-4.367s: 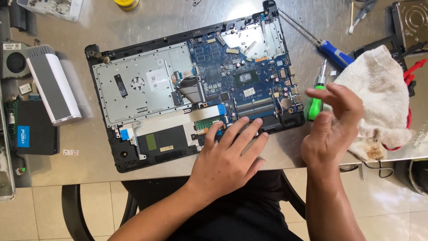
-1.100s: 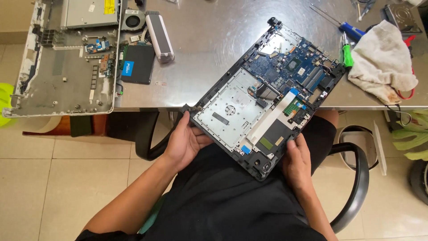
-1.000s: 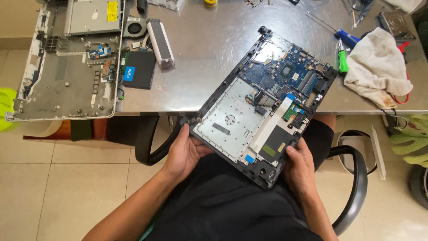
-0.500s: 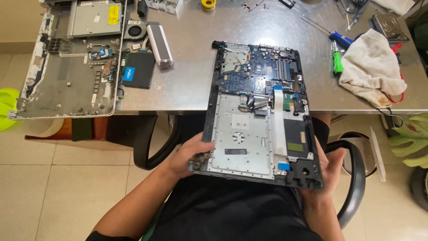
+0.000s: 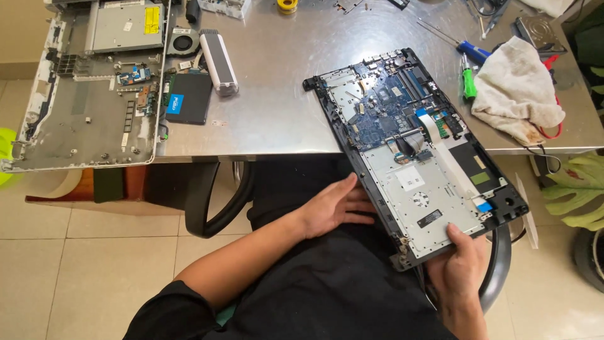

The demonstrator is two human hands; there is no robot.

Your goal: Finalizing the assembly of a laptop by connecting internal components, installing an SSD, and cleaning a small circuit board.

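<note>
Item: opened black laptop chassis with exposed blue circuit board (image 5: 412, 154), far end resting on the steel bench (image 5: 283, 82), near end overhanging the lap, so both hands must carry it.

Right hand (image 5: 462, 267): grip closed on the near corner, thumb on top.

Left hand (image 5: 333, 208): fingers flat, open, steadying the long edge.

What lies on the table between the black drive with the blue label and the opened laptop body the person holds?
In the head view, only bare metal table lies between the black drive and the laptop body.
</note>
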